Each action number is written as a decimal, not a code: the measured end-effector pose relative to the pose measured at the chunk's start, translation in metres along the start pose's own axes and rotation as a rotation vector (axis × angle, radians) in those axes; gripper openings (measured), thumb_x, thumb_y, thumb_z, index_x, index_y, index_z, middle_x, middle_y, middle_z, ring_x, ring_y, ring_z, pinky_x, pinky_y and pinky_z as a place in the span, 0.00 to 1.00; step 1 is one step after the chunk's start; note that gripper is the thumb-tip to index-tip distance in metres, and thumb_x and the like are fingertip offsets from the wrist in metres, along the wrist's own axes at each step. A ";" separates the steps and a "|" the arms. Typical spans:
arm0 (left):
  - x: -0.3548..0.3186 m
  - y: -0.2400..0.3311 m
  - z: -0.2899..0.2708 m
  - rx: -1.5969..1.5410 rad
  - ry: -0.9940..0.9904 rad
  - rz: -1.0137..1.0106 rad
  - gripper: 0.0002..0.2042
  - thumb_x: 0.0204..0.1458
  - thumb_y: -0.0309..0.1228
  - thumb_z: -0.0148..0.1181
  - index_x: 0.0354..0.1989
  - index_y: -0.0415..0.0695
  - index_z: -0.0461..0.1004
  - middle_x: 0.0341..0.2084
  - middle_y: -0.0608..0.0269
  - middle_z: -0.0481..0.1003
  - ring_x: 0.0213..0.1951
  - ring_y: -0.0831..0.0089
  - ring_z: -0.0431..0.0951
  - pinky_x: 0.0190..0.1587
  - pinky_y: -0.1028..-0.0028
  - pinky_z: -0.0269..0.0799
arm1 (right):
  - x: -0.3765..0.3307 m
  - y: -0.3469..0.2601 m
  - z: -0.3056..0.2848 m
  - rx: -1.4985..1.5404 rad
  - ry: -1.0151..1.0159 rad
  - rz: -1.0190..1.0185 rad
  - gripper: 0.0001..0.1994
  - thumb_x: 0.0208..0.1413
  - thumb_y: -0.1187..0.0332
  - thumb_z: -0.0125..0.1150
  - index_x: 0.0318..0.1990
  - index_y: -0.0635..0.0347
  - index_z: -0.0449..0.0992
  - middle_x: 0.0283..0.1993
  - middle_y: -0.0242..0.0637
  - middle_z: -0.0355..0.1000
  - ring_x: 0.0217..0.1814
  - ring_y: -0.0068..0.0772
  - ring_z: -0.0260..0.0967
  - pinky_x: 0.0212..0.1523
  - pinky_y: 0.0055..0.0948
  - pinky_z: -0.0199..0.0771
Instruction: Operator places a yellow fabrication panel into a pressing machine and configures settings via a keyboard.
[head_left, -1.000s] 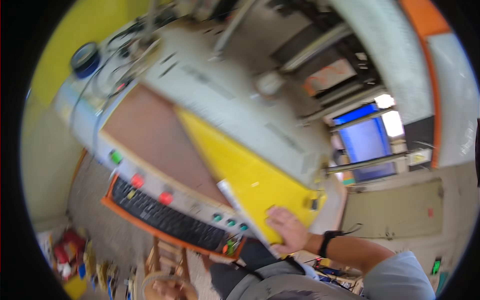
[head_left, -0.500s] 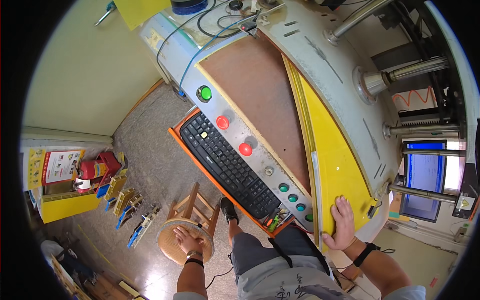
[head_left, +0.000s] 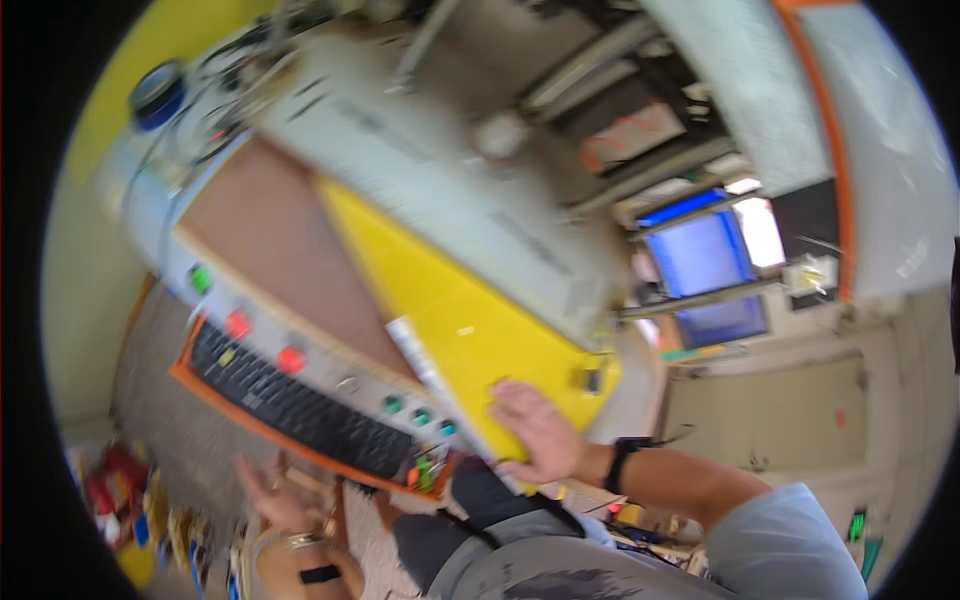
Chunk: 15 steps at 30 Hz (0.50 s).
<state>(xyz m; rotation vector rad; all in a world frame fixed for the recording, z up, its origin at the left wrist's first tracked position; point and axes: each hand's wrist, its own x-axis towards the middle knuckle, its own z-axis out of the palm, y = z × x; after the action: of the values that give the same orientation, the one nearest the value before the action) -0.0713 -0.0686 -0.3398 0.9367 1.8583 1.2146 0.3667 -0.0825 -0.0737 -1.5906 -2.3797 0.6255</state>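
Observation:
The picture is blurred by motion. My right hand (head_left: 538, 432) lies flat with fingers spread on the near end of a long yellow panel (head_left: 455, 320), its thumb at the panel's edge. This panel sits slanted on the machine bed beside a brown board (head_left: 290, 255). At lower left, my left hand (head_left: 283, 503) holds nothing that I can see; its fingers are stretched out and partly smeared. Below that hand the round stool (head_left: 243, 555) shows only in part, and whether they touch I cannot tell.
A black keyboard (head_left: 290, 405) rests in an orange-edged tray beneath a row of buttons, two of them red knobs (head_left: 290, 360). Metal columns (head_left: 700, 300) rise from the machine bed. Behind them stands a lit monitor (head_left: 700, 250). Blurred red and yellow things (head_left: 125, 485) are at lower left.
The view has swung right, so the machine sits further left and the monitor shows more. My left hand appears raised off the stool seat. My right hand stays on the yellow panel.

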 end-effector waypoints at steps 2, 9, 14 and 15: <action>0.045 0.051 0.024 0.316 0.001 0.133 0.31 0.71 0.45 0.54 0.75 0.36 0.60 0.72 0.46 0.65 0.69 0.55 0.69 0.70 0.61 0.64 | -0.003 -0.002 -0.005 -0.041 -0.045 0.052 0.41 0.55 0.53 0.66 0.72 0.67 0.62 0.78 0.58 0.54 0.82 0.60 0.48 0.81 0.55 0.46; 0.057 0.023 0.078 -0.678 -0.380 -0.615 0.50 0.64 0.71 0.39 0.79 0.37 0.50 0.78 0.53 0.54 0.77 0.57 0.57 0.76 0.59 0.53 | -0.004 -0.002 -0.012 -0.051 -0.029 0.055 0.41 0.55 0.51 0.65 0.72 0.65 0.62 0.79 0.56 0.52 0.83 0.61 0.47 0.80 0.58 0.47; 0.030 0.030 0.100 -0.512 -0.275 -0.577 0.50 0.65 0.70 0.39 0.76 0.31 0.53 0.74 0.50 0.60 0.73 0.58 0.64 0.73 0.61 0.58 | -0.003 -0.001 -0.019 -0.067 -0.046 0.057 0.41 0.55 0.53 0.65 0.73 0.66 0.62 0.79 0.56 0.52 0.83 0.59 0.46 0.81 0.55 0.45; 0.029 0.030 0.098 -0.453 -0.257 -0.482 0.49 0.66 0.69 0.38 0.75 0.30 0.55 0.71 0.48 0.64 0.68 0.57 0.69 0.70 0.61 0.64 | -0.003 -0.002 -0.019 -0.053 -0.051 0.041 0.41 0.55 0.53 0.65 0.73 0.66 0.62 0.79 0.56 0.52 0.83 0.59 0.46 0.81 0.55 0.45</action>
<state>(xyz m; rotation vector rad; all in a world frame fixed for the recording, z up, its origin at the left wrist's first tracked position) 0.0041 0.0061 -0.3460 0.3458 1.4075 1.0836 0.3740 -0.0815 -0.0563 -1.6683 -2.4250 0.6228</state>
